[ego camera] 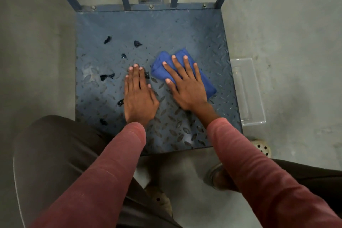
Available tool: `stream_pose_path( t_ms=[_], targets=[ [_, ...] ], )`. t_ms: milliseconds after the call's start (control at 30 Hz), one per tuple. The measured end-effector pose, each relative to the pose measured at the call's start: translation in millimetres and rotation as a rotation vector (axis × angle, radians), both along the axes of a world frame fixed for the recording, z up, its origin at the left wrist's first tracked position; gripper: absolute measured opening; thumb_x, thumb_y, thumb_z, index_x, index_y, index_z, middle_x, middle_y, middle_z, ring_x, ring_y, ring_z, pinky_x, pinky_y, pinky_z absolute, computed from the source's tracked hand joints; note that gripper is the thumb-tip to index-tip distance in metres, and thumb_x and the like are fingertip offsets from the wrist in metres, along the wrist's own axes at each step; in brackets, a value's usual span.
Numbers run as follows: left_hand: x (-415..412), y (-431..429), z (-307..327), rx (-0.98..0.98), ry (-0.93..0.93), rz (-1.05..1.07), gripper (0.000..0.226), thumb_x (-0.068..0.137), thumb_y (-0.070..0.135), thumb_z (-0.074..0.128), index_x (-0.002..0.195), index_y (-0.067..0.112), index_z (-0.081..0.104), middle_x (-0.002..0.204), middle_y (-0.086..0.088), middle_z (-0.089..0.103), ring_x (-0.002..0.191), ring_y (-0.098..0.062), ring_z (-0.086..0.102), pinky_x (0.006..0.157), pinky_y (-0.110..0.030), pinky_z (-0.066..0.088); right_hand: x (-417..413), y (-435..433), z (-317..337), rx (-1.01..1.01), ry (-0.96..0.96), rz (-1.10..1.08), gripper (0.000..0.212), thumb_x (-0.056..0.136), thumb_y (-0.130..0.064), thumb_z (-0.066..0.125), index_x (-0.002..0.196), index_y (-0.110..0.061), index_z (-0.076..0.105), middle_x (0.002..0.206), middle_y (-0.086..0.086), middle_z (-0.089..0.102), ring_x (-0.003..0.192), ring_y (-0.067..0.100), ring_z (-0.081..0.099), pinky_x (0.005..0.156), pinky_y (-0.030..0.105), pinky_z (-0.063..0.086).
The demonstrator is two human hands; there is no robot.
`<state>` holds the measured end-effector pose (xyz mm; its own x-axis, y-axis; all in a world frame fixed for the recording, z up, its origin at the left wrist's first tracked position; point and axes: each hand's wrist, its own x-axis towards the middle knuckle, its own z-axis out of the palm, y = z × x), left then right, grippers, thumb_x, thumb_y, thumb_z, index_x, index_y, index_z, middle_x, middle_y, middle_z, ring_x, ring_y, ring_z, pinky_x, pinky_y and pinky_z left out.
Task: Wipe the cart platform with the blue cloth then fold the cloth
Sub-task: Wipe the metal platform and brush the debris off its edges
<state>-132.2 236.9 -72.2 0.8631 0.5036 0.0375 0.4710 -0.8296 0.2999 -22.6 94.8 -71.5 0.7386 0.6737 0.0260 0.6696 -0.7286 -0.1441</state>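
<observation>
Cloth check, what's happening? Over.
Right hand flat on cloth, pressing it to platform. Left hand flat on bare metal. Black scraps ahead.

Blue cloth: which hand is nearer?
Right. The right hand lies flat on the blue cloth, pressing it to the cart platform. The left hand rests on bare platform beside it.

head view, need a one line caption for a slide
Right hand pressing a folded blue cloth flat on the cart platform, left hand braced beside it.
</observation>
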Motion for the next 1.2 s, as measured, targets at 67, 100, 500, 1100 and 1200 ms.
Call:
stream_pose_path(
  t_ms=[67, 100, 500, 1100, 1200],
  targets=[
    [0.1, -0.7, -0.6, 0.007, 0.014, -0.007, 0.063, 0.106, 0.025, 0.029, 0.163, -0.001, 0.026, 0.173, -0.018, 0.022, 0.162, -0.031, 0.016, 0.133, -0.045, 0.014, 10.6, 5.7, 0.0, 0.011, 0.002, -0.017, 0.054, 0.106, -0.051, 0.023, 0.157, -0.037, 0.015, 0.166, -0.008, 0.012, 0.154, 0.023, 0.003, 0.123, 0.050, 0.010],
    [0.6, -0.5, -0.9, 0.008, 0.018, -0.008, 0.063, 0.106, 0.026, 0.028, 0.163, -0.001, 0.026, 0.173, -0.018, 0.022, 0.162, -0.032, 0.016, 0.133, -0.045, 0.013, 19.8, 9.6, -0.3, 0.013, 0.011, -0.027, 0.054, 0.105, -0.051, 0.023, 0.157, -0.037, 0.016, 0.166, -0.009, 0.012, 0.154, 0.023, 0.003, 0.123, 0.050, 0.010],
    [1.7, 2.6, 6.6, -0.022, 0.052, -0.016, 0.065, 0.105, 0.028, 0.024, 0.165, 0.002, 0.022, 0.174, -0.016, 0.018, 0.163, -0.029, 0.012, 0.132, -0.049, 0.015, 18.2, 15.4, 12.6, 0.063, 0.140, -0.098, 0.056, 0.102, -0.055, 0.031, 0.155, -0.043, 0.018, 0.166, -0.008, 0.012, 0.154, 0.024, 0.001, 0.122, 0.050, 0.014],
    [42.2, 21.2, -1.2, 0.028, 0.051, -0.020, 0.067, 0.106, 0.032, 0.025, 0.168, 0.010, 0.015, 0.177, -0.008, 0.009, 0.164, -0.029, 0.003, 0.132, -0.053, 0.008, 117.7, 42.6, -3.4, 0.093, 0.108, -0.314, 0.057, 0.103, -0.052, 0.021, 0.157, -0.035, 0.018, 0.166, 0.000, 0.015, 0.153, 0.030, 0.005, 0.123, 0.053, 0.010],
    [42.7, 18.1, 1.3, 0.034, 0.065, -0.021, 0.066, 0.106, 0.031, 0.027, 0.168, 0.010, 0.017, 0.177, -0.008, 0.010, 0.164, -0.029, 0.005, 0.132, -0.053, 0.010, 42.7, 13.1, 5.7, 0.145, 0.147, -0.226, 0.054, 0.106, -0.046, 0.030, 0.157, -0.032, 0.021, 0.166, -0.001, 0.014, 0.154, 0.027, 0.003, 0.123, 0.050, 0.011]
  ],
)
